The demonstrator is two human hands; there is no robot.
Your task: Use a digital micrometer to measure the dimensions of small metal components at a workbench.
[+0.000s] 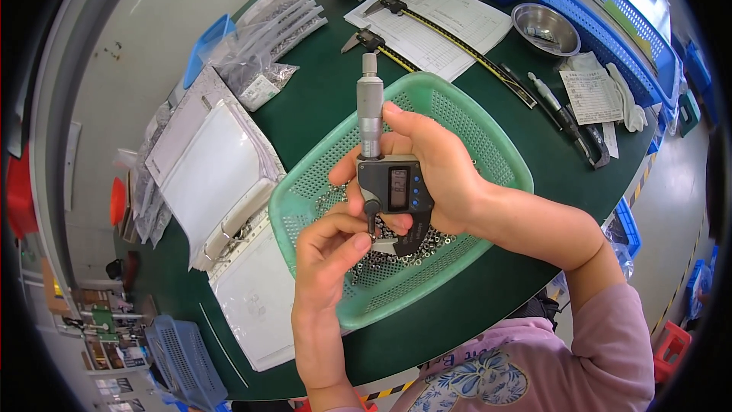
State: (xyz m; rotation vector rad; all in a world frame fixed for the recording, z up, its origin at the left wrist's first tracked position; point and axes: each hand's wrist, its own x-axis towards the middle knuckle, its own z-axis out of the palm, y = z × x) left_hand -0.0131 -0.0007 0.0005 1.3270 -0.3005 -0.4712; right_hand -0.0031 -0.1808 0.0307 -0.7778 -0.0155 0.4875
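Observation:
My right hand (442,168) is closed around a digital micrometer (371,118), held upright with its silver thimble at the top and its small display facing me. At the micrometer's measuring gap, the thumb and fingertips of my left hand (324,259) are pinched together. Whatever lies between those fingertips is too small and covered to make out. Directly below both hands stands a green perforated plastic basket (488,133). Many small shiny metal parts, nut-like in shape, (438,244) are spread over its bottom, partly hidden by my hands.
An open ring binder (213,160) lies left of the basket, near bagged parts (263,38). Calipers (457,46) rest on papers (480,19) at the back. Rightward are a metal bowl (545,29), a blue basket (602,15) and another micrometer (560,111).

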